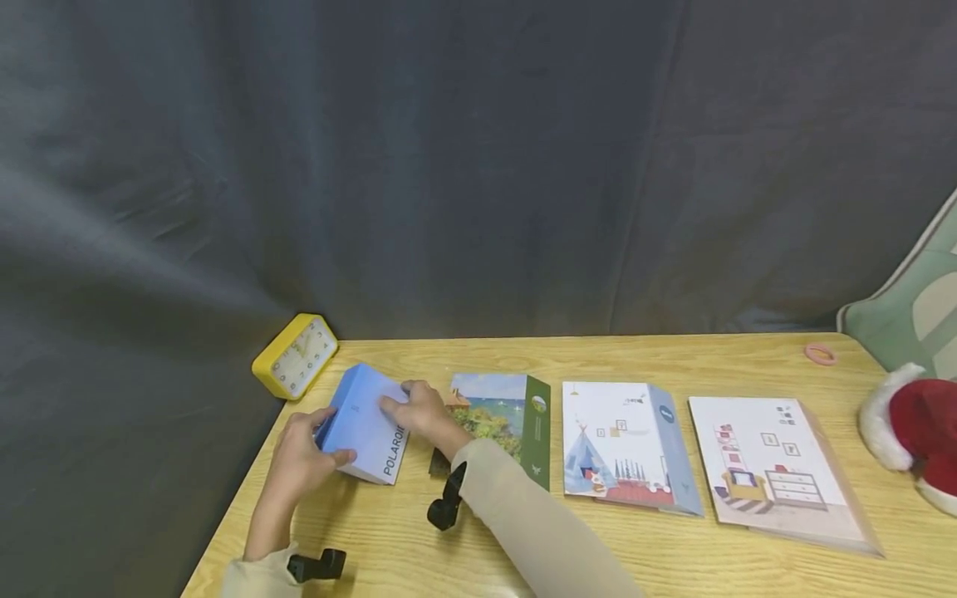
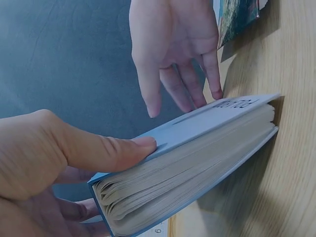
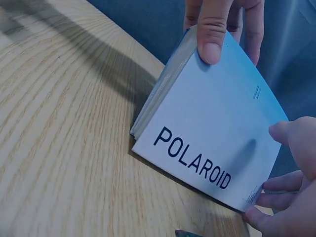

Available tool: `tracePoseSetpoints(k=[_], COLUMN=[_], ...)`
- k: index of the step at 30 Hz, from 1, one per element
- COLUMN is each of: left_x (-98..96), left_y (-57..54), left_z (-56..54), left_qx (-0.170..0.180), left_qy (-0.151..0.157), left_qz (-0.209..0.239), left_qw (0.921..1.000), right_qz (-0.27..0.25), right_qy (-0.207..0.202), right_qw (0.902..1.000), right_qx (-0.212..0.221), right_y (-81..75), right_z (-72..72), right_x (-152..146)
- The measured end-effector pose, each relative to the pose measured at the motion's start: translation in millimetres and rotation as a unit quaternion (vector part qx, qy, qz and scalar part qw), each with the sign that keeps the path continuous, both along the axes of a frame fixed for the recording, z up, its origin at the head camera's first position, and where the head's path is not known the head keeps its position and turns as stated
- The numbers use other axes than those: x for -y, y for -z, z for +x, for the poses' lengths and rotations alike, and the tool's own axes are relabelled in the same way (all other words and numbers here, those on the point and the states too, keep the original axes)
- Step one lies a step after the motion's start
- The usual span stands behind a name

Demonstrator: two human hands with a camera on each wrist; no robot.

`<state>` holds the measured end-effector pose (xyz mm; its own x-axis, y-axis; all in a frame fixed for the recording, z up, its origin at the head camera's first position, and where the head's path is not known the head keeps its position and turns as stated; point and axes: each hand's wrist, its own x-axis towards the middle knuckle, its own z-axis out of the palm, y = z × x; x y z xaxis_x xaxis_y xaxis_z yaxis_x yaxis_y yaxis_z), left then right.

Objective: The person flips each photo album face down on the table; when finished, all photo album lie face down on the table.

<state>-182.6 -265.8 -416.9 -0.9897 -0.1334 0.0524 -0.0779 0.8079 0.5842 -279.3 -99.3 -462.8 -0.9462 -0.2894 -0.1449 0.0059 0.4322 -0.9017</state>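
A thick photo album with a blue-to-white cover lettered POLAROID stands tilted on its lower edge at the left of the table. My left hand grips its left side, the thumb on the front cover and the fingers behind. The page edges face the left wrist camera and fan slightly apart. On the album's other side, my right hand has fairly straight fingers; in the right wrist view, its thumb and fingertips are right at the cover's edge.
A yellow clock stands behind the album at the back left. To the right lie a landscape-covered book, a tent-picture book and an armchair-picture book. A pink ring and a red-and-white plush item are far right.
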Motion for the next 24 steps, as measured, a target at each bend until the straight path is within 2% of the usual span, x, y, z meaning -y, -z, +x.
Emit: tracePoseSetpoints(k=[7, 16, 20, 24], left_x=[-7.9, -15.1, -17.6, -24.7], left_y=[-1.7, -3.0, -2.4, -1.0], left_z=[5.3, 7.3, 8.9, 10.9], left_qx=[-0.024, -0.058, -0.092, -0.146], left_qy=[-0.006, -0.004, 0.004, 0.021], left_qz=[-0.008, -0.006, -0.010, -0.029], left_qw=[0.9997, 0.9983, 0.9957, 0.9886], right_qz=[-0.010, -0.062, -0.076, -0.098], right_qy=[-0.010, -0.019, -0.010, -0.005], right_qw=[0.9998, 0.9979, 0.9970, 0.9952], right_qx=[-0.017, -0.009, -0.005, 0.003], right_y=[-4.9, -20.8, -23.1, -24.0], right_z=[-1.5, -2.5, -1.7, -1.8], right_x=[-2.1, 0.7, 0.7, -0.7])
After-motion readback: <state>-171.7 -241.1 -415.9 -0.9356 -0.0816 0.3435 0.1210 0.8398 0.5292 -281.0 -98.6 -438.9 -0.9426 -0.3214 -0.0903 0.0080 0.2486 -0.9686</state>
